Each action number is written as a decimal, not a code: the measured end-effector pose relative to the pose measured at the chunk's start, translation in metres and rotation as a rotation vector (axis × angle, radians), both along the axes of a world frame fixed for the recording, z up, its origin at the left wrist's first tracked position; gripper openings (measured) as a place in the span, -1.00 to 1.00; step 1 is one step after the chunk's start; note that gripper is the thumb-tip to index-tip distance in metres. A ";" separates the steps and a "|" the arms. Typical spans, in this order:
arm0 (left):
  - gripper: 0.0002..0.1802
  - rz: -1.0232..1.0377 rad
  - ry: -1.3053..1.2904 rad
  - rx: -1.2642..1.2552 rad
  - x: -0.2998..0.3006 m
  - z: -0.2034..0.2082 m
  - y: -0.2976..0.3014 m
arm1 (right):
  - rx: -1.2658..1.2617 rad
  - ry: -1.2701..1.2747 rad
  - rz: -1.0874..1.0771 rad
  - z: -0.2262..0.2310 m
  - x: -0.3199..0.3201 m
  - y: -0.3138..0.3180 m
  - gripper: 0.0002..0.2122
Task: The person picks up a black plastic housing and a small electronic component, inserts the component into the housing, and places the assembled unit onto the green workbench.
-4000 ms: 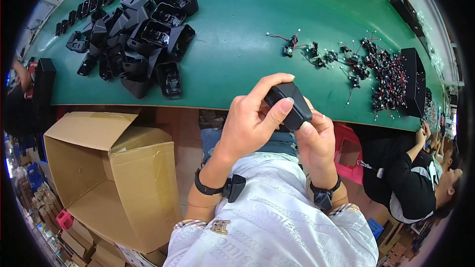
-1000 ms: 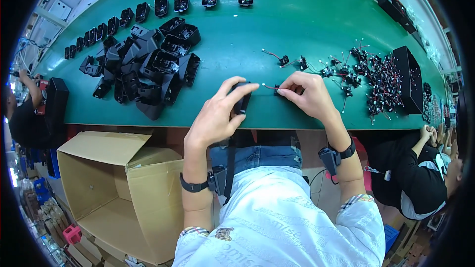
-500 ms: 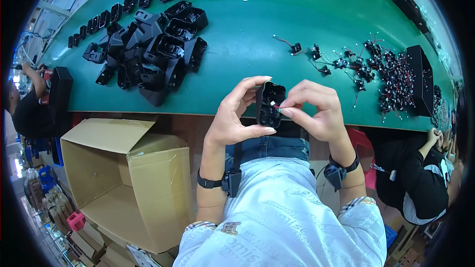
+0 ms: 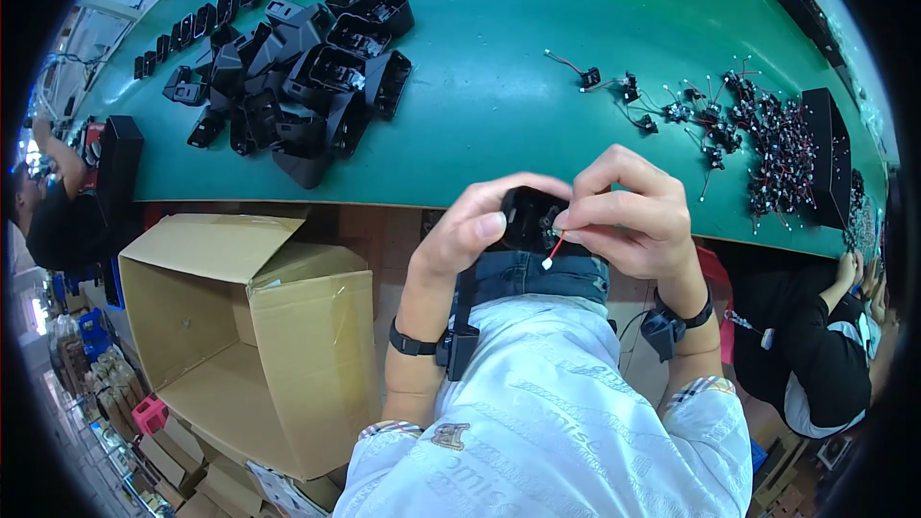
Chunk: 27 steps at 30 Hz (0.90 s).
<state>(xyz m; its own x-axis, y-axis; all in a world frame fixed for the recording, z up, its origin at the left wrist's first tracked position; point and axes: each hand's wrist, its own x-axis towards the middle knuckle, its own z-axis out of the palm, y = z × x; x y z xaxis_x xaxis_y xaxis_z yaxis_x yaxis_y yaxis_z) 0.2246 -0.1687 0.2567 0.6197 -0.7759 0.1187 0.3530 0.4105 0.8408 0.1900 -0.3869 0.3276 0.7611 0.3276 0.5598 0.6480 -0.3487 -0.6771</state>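
Note:
My left hand [image 4: 477, 223] grips a black plastic housing [image 4: 523, 218] just off the table's near edge, its open side tilted toward me. At the housing's right side, the fingertips of my right hand [image 4: 628, 216] pinch a small wired part. From that pinch hangs a short red-and-black lead [image 4: 556, 247] ending in a white plug [image 4: 547, 264]. My fingers hide most of the part, and I cannot tell whether it sits inside the housing.
A heap of black housings [image 4: 297, 77] lies on the green table [image 4: 480, 125], with a row of them behind. At right, small wired parts [image 4: 777, 149] pile beside a black bin [image 4: 827, 158]. A cardboard box [image 4: 312, 364] stands at my left; people [image 4: 815, 326] sit at both sides.
The housing has turned and tilted in my left hand. The white plug, formerly over the housing's inside, now dangles below my right fingertips. My view has shifted slightly.

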 end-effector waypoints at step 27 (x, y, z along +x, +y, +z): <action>-0.22 0.478 -0.172 0.243 -0.029 0.012 -0.022 | -0.210 -0.248 -0.239 -0.004 -0.010 0.020 -0.76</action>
<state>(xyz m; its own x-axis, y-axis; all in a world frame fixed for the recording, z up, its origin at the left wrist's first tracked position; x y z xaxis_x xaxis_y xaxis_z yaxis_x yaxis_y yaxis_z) 0.1953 -0.1902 0.2683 0.8963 -0.4316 0.1019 0.0249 0.2783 0.9602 0.1796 -0.3667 0.3239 0.6797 0.2850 0.6759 0.6669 -0.6237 -0.4077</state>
